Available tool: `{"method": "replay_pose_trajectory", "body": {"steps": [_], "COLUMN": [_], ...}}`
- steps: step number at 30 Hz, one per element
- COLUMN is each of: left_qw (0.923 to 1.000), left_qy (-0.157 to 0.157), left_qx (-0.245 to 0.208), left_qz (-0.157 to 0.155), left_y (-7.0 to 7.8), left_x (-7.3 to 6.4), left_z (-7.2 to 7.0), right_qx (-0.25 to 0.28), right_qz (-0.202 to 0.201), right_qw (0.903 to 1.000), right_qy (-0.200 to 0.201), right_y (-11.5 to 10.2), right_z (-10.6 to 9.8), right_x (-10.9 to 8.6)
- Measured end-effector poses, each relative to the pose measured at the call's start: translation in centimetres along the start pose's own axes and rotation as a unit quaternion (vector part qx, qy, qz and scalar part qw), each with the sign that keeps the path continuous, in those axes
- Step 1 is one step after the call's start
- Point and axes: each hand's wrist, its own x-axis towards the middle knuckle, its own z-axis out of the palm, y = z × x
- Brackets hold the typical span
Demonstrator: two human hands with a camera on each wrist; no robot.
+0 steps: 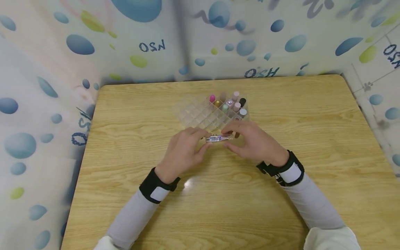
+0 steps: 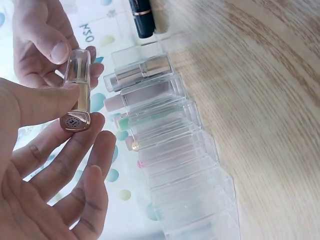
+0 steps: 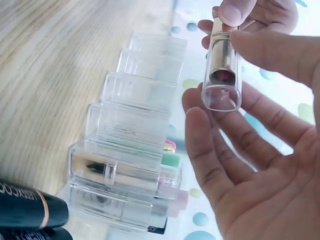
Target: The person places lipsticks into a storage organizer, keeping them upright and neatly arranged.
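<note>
A lipstick (image 1: 218, 138) with a clear cap lies sideways between my two hands, held above the table in front of a clear organizer (image 1: 195, 113). My left hand (image 1: 182, 152) pinches its gold base end between thumb and fingers. At the other end, my right hand (image 1: 254, 140) pinches the transparent cap. The right wrist view shows a dark red tip inside the lipstick's cap (image 3: 222, 97), which is still on. A round label marks the base (image 2: 75, 122) in the left wrist view. Several lipsticks and capped tubes (image 2: 145, 72) stand in the organizer's right-hand compartments.
Dark tubes with a copper band (image 3: 32, 202) stand close beside the organizer, partly hidden by my right hand in the head view. The wooden table (image 1: 125, 139) meets a wall covering (image 1: 193, 41) printed with blue and green spots at its back edge.
</note>
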Motion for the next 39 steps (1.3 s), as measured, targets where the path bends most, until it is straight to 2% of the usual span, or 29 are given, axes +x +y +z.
{"method": "replay_pose_trajectory", "body": {"steps": [8, 28, 39], "left_qw": [0.9998, 0.9995, 0.9999], "left_qy": [0.007, 0.023, 0.009], "left_qx": [-0.01, -0.022, -0.011], "left_qz": [-0.012, 0.001, -0.008], "left_y": [-0.2, -0.2, -0.2], "left_x": [-0.1, 0.0, 0.0], "left_z": [-0.3, -0.4, -0.2], "right_qx": [0.063, 0.104, 0.121], "right_qz": [0.016, -0.002, -0.008], "right_qw": [0.9978, 0.9931, 0.9907], "right_qy": [0.011, 0.053, 0.063], "right_y": [1.0, 0.9, 0.8], "right_z": [-0.4, -1.0, -0.9], "right_x": [-0.1, -0.1, -0.1]}}
